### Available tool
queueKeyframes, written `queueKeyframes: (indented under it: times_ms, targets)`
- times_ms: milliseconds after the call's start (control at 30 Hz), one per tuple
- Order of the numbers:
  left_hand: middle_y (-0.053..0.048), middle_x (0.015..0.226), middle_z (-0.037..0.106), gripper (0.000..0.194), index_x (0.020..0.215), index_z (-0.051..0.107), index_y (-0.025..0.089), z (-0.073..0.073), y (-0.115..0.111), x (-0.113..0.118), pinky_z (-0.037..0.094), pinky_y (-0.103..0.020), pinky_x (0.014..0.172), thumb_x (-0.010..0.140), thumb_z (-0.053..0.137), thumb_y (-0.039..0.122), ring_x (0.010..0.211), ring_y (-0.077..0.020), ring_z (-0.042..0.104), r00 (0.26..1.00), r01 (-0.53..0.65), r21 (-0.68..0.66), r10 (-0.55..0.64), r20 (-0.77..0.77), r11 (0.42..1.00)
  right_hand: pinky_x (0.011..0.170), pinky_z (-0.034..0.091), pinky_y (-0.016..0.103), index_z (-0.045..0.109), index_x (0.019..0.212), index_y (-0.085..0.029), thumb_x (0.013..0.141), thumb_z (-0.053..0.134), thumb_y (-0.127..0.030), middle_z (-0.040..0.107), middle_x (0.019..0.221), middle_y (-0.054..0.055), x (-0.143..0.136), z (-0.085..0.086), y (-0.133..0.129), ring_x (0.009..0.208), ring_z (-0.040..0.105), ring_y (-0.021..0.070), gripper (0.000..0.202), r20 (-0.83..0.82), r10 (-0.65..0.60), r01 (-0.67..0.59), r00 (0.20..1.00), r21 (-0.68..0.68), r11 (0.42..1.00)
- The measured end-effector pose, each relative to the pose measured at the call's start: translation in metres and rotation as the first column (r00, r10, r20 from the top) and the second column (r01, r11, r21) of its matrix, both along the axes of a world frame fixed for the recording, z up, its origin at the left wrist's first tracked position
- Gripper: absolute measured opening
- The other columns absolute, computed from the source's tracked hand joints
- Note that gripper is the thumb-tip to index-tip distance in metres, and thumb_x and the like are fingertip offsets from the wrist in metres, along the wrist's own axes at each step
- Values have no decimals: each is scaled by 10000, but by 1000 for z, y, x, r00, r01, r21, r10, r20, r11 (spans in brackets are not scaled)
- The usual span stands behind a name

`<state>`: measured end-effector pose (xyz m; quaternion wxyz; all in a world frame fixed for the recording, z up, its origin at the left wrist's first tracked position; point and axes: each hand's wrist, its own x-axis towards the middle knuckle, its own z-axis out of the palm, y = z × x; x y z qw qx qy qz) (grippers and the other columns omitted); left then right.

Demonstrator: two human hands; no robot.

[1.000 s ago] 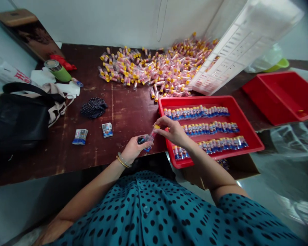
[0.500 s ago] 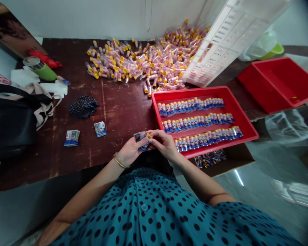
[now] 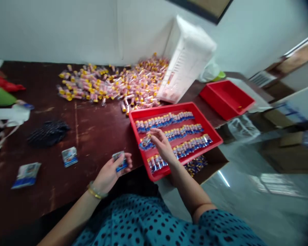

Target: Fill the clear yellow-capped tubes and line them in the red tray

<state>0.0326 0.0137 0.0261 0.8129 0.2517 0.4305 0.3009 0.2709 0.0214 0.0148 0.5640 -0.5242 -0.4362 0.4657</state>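
"What are our hands gripping?"
"Our left hand [image 3: 110,172] clasps packets [image 3: 120,161] by the edge of the table [image 3: 100,126]; our right hand [image 3: 162,145] pinches a tube [image 3: 146,139] over the red tray [image 3: 166,107], at the middle row's left end."
"And around us?"
"Loose tubes [image 3: 136,82] lie heaped behind the tray, two stacks [image 3: 27,175] to our left."

Likely packing workshop: tube heap [image 3: 113,83], filled red tray [image 3: 174,140].

The shirt [image 3: 154,227] is teal with black polka dots, the tray [image 3: 154,177] red, the tabletop [image 3: 102,126] dark reddish-brown.
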Motion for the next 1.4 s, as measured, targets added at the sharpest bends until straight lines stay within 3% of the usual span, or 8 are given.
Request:
queueKeyframes:
  times_ms: [200, 367, 600, 800, 933, 1100, 1300, 1400]
  targets:
    - [-23, 712, 662, 353, 893, 701, 181, -8, 0, -9, 426, -201, 434, 704, 788, 465, 623, -154, 614, 993, 46, 35, -42, -106, 998, 795, 507, 264, 513, 1263, -154, 900, 470, -408, 656, 1025, 71, 180, 5, 68, 878, 623, 145, 445, 565, -391, 502, 726, -48, 864]
    - [-78, 820, 719, 433, 970, 715, 179, -5, -4, -10, 481, -249, 484, 684, 790, 496, 677, -196, 643, 988, 70, -20, -72, -139, 997, 885, 472, 329, 649, 1034, -75, 804, 630, -237, 699, 968, 143, 220, 2, 102, 907, 628, 203, 283, 728, -313, 529, 610, -80, 845]
    - [-68, 756, 721, 385, 826, 723, 175, -13, -1, -22, 462, -238, 476, 609, 851, 465, 678, -204, 660, 978, -31, 42, 39, -205, 999, 960, 435, 356, 641, 1132, -41, 907, 521, -241, 677, 1144, 216, 171, 9, 153, 1058, 627, 259, 323, 854, -199, 417, 481, -23, 908]
    - [-29, 667, 704, 385, 777, 676, 159, -35, 15, -26, 478, -237, 494, 534, 908, 348, 619, -173, 644, 944, -227, 137, 253, -210, 964, 884, 462, 282, 689, 1075, -180, 924, 551, -388, 733, 1045, 78, 19, 0, 236, 974, 652, 202, 292, 899, 116, 6, 421, -131, 991]
    - [-14, 725, 716, 454, 914, 703, 164, -34, 24, -35, 551, -255, 633, 534, 913, 299, 695, -157, 669, 923, -352, 96, 363, -127, 931, 1024, 360, 485, 661, 1098, -79, 864, 634, -285, 688, 1132, 212, -66, -13, 263, 1195, 548, 358, 313, 934, 221, 5, 281, -231, 973]
    - [-59, 795, 736, 386, 875, 727, 129, -27, 24, -63, 586, -300, 673, 598, 876, 351, 749, -193, 701, 903, -412, 99, 421, -86, 906, 1066, 267, 553, 587, 1231, -30, 880, 549, -157, 629, 1192, 264, -88, -12, 260, 1246, 494, 391, 375, 944, 261, 23, 201, -271, 962]
    - [-27, 667, 697, 393, 823, 724, 113, -39, 24, -75, 467, -192, 440, 552, 890, 344, 579, -145, 659, 864, -449, 174, 476, -165, 876, 954, 426, 387, 660, 1130, -162, 925, 478, -220, 579, 1184, 135, -67, 9, 221, 1074, 567, 249, 280, 873, -28, -169, 487, 126, 978]
    - [-12, 649, 686, 391, 814, 722, 115, -43, 23, -66, 473, -204, 444, 547, 890, 346, 551, -130, 632, 860, -462, 200, 491, -136, 864, 908, 447, 368, 667, 837, -170, 869, 623, -280, 587, 911, 58, -72, 17, 159, 919, 575, 209, 122, 769, 116, -385, 629, 178, 906]
